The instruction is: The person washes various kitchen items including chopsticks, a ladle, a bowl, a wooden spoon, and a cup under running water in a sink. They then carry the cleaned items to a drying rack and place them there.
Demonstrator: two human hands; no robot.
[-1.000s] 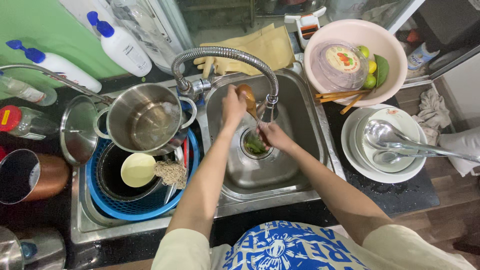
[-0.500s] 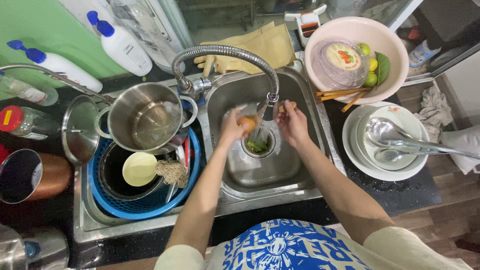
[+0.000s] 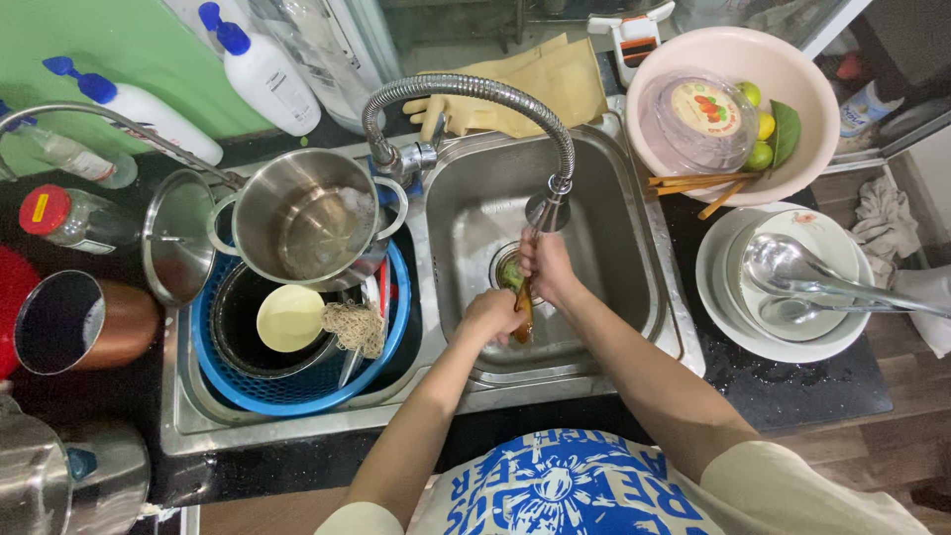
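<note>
Head view: under the faucet (image 3: 475,109), left hand (image 3: 492,315) and right hand (image 3: 548,267) both close tightly around a brown utensil (image 3: 523,319) above the sink (image 3: 604,223).

A long, thin brown wooden utensil (image 3: 523,315) is sitting in the middle of the sink, just in front of the drain. It is standing nearly straight up, tipped a little. Both hands are covering most of it, so only the brown middle is showing.

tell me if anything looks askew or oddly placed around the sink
The steel pot sits tilted, propped on the rim of the blue basket in the left basin. Both hands hold a brown utensil under the faucet.
</note>
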